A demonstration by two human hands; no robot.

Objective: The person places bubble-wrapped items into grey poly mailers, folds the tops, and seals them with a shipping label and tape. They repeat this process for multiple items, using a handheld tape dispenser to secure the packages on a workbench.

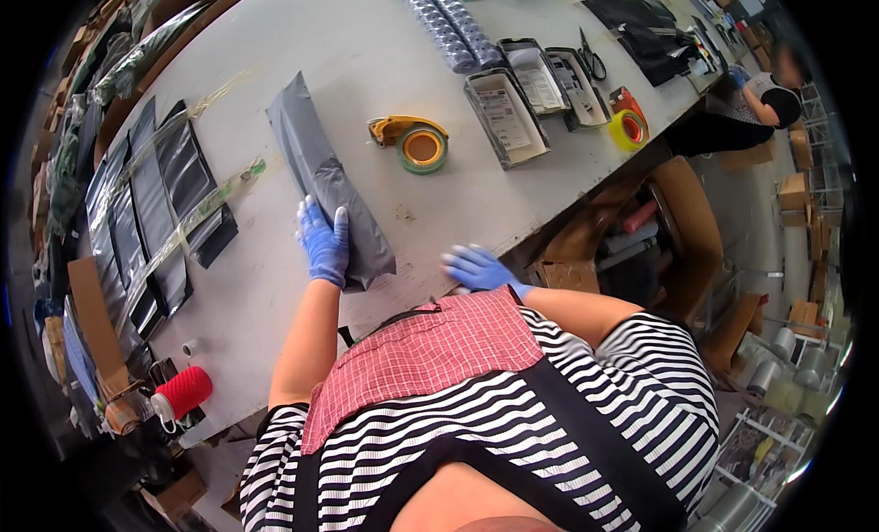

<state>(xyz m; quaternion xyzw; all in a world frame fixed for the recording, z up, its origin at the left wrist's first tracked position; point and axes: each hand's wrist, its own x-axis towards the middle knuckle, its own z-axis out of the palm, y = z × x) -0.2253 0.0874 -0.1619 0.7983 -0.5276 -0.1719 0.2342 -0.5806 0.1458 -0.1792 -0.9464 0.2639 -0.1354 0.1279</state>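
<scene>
A long grey plastic mailing bag (334, 179), bulging along its length, lies on the white table in front of me. My left hand (324, 244), in a blue glove with pale fingertips, rests against the bag's near left side, thumb and fingers apart. Over the table's near edge is my right hand (478, 267), gloved the same way, fingers stretched out and slightly blurred. Nothing shows in it. Beyond the bag, to its right, lies a yellow tape dispenser (409, 142) with a roll of tape in it.
Taped stacks of grey bags (156, 202) lie at the left, near a red thread spool (186, 391). Label boxes (506, 118), scissors (591, 56), yellow tape (628, 129) and bubble-wrap rolls (447, 24) stand farther back. A cardboard box (682, 211) is below the right edge; another person (765, 102) works beyond.
</scene>
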